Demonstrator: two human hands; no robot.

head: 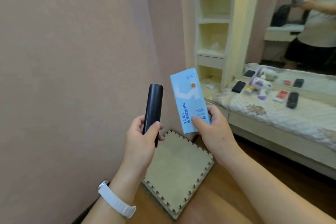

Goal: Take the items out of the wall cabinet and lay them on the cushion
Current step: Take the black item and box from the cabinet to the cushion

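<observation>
light blue box [189,100], held upright near centre | dark blue print running lengthwise along its face: "24" legible, the characters after it too blurred to read | small round yellow-and-dark emblem near its top right, wording unreadable | no other readable text

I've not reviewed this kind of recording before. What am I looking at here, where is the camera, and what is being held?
There is no machine: a person wears a camera on the head, looking down at their own two bare hands. The left hand, with a white wristband, holds a dark cylinder upright. The right hand holds a light blue box. Below lie tan foam mats on the floor. To the right, a quilted cushion below a mirror already carries several small items. Open cream shelves stand behind.
</observation>
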